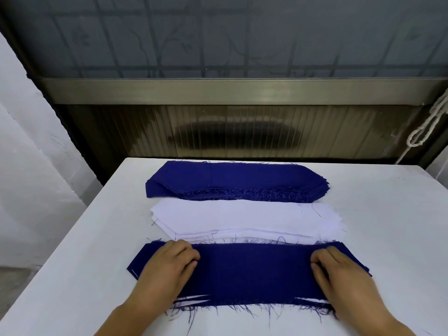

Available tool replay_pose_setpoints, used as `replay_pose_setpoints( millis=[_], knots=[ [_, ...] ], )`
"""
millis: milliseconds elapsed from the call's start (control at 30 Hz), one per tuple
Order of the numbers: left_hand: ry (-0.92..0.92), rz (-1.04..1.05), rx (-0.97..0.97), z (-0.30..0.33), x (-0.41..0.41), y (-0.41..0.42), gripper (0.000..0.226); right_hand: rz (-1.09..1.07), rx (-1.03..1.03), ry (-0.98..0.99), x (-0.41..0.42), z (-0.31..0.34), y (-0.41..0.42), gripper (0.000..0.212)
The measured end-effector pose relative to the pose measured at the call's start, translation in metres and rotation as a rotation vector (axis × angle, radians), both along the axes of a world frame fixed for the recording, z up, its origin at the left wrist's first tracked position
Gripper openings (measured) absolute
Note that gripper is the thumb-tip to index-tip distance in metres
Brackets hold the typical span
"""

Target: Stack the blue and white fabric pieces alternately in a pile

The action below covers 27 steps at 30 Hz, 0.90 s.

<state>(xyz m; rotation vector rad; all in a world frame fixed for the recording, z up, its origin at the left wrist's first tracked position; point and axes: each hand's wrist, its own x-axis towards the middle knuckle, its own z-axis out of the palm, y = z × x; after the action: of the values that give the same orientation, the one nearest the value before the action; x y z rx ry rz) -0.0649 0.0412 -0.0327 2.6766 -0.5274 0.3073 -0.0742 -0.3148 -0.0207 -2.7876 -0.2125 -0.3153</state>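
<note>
Fabric under inspection: we record one blue piece (252,272) lying flat on the white table (388,238), directly beneath both hands. The left hand (167,267) rests palm-down on the piece's left portion, its fingers bent at the knuckles with the tips pressing into the cloth; it grips nothing that we can see. The right hand (339,270) mirrors it on the right portion, fingers likewise bent and pressing down, tips pointing toward the other hand. The middle stretch of the piece lies bare between the two hands, and each angled end extends a little past the outer edge of its hand. Slivers of white fabric (194,299) show at the near edge of the blue piece, just beside each wrist, so we note at least one white layer under it. Loose blue threads fringe that near edge.

Just beyond the fingertips, touching or nearly touching the far edge of the held piece, lies a stack of white pieces (244,219), its layers slightly fanned. Farther out from the hands, past the white stack and close against it, sits a stack of blue pieces (237,180), frayed along its near edge. Well to the right of the right hand, off the table, a white cord (426,129) hangs knotted.
</note>
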Motion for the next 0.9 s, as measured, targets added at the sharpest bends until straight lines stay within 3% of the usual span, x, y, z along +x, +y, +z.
replay_pose_setpoints(
  millis=[67,167,267,400,667,800,900],
  knots=[
    [-0.044,0.026,0.006,-0.002,0.000,0.011,0.004,-0.060,-0.017,0.020,-0.002,0.000,-0.009,0.021],
    [-0.035,0.074,0.030,0.002,0.000,0.018,0.024,-0.121,-0.045,0.067,-0.002,0.001,-0.016,0.012],
    [-0.033,0.084,0.064,0.005,0.002,0.021,0.006,-0.153,-0.126,0.129,0.002,0.008,-0.017,0.011],
    [-0.005,0.131,0.065,0.013,0.009,0.016,0.015,-0.186,-0.255,0.156,0.013,0.022,-0.015,0.015],
    [-0.161,0.133,0.011,0.022,0.048,-0.021,0.020,0.019,0.007,-0.103,0.060,0.021,0.007,0.016],
    [-0.180,0.188,0.019,0.028,0.098,-0.029,0.037,0.061,0.051,-0.106,0.113,0.022,0.015,0.033],
    [-0.146,0.213,0.134,0.028,0.135,-0.029,0.047,0.059,0.035,-0.073,0.146,0.025,0.016,0.040]
  ],
)
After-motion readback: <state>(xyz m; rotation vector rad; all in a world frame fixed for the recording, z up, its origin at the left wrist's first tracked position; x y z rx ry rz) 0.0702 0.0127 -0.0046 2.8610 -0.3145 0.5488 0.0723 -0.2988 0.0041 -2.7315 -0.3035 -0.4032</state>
